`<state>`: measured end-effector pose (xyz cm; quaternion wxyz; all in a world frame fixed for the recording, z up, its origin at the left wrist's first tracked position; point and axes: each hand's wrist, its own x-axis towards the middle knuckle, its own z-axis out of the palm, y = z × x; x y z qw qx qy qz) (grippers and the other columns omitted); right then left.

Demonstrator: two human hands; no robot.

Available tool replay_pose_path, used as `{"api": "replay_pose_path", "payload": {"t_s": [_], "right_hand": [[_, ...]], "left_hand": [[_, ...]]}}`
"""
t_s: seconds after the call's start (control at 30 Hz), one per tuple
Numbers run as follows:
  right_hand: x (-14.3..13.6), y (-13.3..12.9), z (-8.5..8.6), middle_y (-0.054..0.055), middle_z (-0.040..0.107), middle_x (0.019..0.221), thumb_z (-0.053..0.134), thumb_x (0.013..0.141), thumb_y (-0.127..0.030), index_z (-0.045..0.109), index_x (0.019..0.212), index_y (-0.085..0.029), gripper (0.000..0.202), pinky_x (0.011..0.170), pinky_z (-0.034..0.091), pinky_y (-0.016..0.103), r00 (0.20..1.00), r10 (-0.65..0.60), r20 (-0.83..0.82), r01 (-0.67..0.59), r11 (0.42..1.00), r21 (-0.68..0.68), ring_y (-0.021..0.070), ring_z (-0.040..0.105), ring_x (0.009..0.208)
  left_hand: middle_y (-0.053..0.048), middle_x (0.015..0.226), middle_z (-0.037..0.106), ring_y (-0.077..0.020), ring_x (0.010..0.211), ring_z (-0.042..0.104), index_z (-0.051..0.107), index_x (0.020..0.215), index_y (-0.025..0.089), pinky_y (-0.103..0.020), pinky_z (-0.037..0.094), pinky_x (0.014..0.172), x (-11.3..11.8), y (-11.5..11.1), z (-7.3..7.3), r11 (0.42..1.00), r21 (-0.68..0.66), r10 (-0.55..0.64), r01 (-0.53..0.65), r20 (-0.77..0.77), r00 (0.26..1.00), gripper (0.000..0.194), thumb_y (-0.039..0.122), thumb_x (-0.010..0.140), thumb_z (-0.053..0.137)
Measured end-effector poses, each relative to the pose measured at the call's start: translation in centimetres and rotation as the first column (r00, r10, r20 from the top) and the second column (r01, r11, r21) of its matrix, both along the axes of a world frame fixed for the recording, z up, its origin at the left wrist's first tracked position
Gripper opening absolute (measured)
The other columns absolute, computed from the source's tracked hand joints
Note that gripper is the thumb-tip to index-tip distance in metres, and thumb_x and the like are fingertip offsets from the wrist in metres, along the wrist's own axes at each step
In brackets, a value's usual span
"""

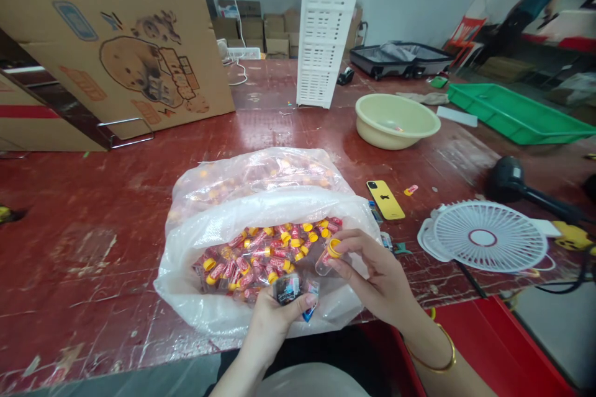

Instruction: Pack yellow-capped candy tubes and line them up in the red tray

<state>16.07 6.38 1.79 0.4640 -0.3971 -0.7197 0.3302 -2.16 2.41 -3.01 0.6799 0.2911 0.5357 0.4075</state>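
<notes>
A white plastic bag (195, 298) lies open on the red table, holding several small clear capsules with yellow caps (261, 254) and red-and-white contents. My left hand (274, 316) is closed on a small dark printed packet (287, 287) at the bag's near edge. Over the bag's right side, my right hand (367, 267) pinches a clear capsule (325, 260) by its yellow cap. The two hands are apart, and the capsule is just above and right of the packet.
A yellow phone (385, 200) and a white round fan grille (488, 237) lie to the right. Behind are a cream basin (395, 121), a green tray (516, 115), a white crate stack (326, 31) and a large carton (139, 62). A person (535, 6) is at the far right.
</notes>
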Motion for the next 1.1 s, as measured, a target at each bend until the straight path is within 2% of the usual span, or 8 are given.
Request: {"api": "replay_pose_path", "payload": {"t_s": [0.27,0.4,0.53,0.67,0.77,0.9,1.0,1.1], "right_hand": [[-0.4,-0.6,0.9,0.007,0.060,0.102,0.056,0.085,-0.010,0.057,0.098,-0.022,0.018,0.090,0.047,0.035,0.993,0.055,0.103,-0.058,0.998,0.031,0.0192,0.058,0.100],[-0.9,0.2,-0.1,0.005,0.061,0.094,0.060,0.084,-0.017,0.057,0.091,-0.022,0.009,0.086,0.049,0.034,0.996,0.089,-0.006,-0.089,0.987,-0.135,0.0181,0.059,0.093],[-1.0,0.9,-2.7,0.002,0.061,0.087,0.066,0.080,-0.033,0.056,0.088,-0.020,0.018,0.075,0.053,0.029,0.967,0.040,-0.250,-0.154,0.878,-0.453,0.0149,0.061,0.081],[-1.1,-0.1,-4.3,0.004,0.061,0.091,0.060,0.084,-0.040,0.056,0.088,-0.020,0.021,0.079,0.051,0.031,0.934,0.067,-0.351,-0.254,0.816,-0.520,0.0157,0.060,0.084],[-1.5,-1.8,-4.6,0.007,0.058,0.104,0.066,0.079,-0.042,0.054,0.095,-0.020,0.029,0.087,0.048,0.035,0.938,0.135,-0.320,-0.280,0.840,-0.465,0.0203,0.057,0.099],[-2.7,-3.8,-5.0,0.010,0.043,0.128,0.088,0.049,-0.027,0.037,0.121,-0.026,0.088,0.091,0.048,0.038,0.984,0.076,-0.158,-0.133,0.909,-0.394,0.0265,0.050,0.113],[-3.3,-4.3,-5.6,0.008,0.046,0.119,0.077,0.060,-0.015,0.035,0.116,-0.026,0.071,0.086,0.050,0.035,0.996,-0.023,-0.086,-0.008,0.938,-0.346,0.0230,0.054,0.106],[-3.5,-4.2,-5.7,0.005,0.048,0.109,0.069,0.061,-0.008,0.034,0.112,-0.025,0.064,0.081,0.050,0.033,0.994,-0.018,-0.103,-0.019,0.940,-0.340,0.0205,0.056,0.099]], "left_hand": [[0.003,0.048,0.053,-0.0082,0.048,0.042,0.060,0.053,0.013,-0.020,0.032,0.049,-0.1,0.1,-0.3,0.997,0.080,-0.018,0.024,-0.077,0.997,0.031,0.033,0.058,0.083],[0.004,0.050,0.054,-0.0083,0.050,0.043,0.062,0.054,0.013,-0.021,0.035,0.051,0.1,-0.1,-0.1,0.995,0.096,0.000,0.005,-0.048,0.999,0.028,0.030,0.056,0.084],[-0.005,0.066,0.070,-0.0185,0.063,0.062,0.072,0.076,0.012,-0.029,0.049,0.060,0.6,-0.6,0.7,0.998,-0.064,0.030,-0.021,0.145,0.989,0.031,0.036,0.060,0.082],[-0.008,0.070,0.072,-0.0211,0.064,0.067,0.072,0.081,0.012,-0.029,0.054,0.055,1.2,-0.4,1.3,0.965,-0.257,0.107,-0.042,0.245,0.964,0.035,0.037,0.059,0.083],[-0.006,0.063,0.071,-0.0195,0.061,0.068,0.072,0.079,0.012,-0.027,0.055,0.055,1.7,0.3,1.4,0.951,-0.301,0.168,-0.075,0.297,0.940,0.035,0.037,0.058,0.084],[-0.009,0.069,0.074,-0.0213,0.069,0.069,0.072,0.084,0.010,-0.029,0.055,0.064,2.3,1.2,1.4,0.968,-0.243,0.147,-0.069,0.321,0.936,0.038,0.042,0.064,0.079],[-0.009,0.073,0.074,-0.0195,0.068,0.068,0.072,0.088,0.010,-0.028,0.053,0.065,2.1,1.1,1.3,0.985,-0.167,0.086,-0.031,0.334,0.939,0.038,0.044,0.069,0.075],[-0.007,0.069,0.073,-0.0158,0.060,0.065,0.073,0.083,0.010,-0.024,0.050,0.061,1.6,0.7,1.1,0.992,-0.125,0.011,0.028,0.300,0.954,0.033,0.038,0.066,0.079]]}}
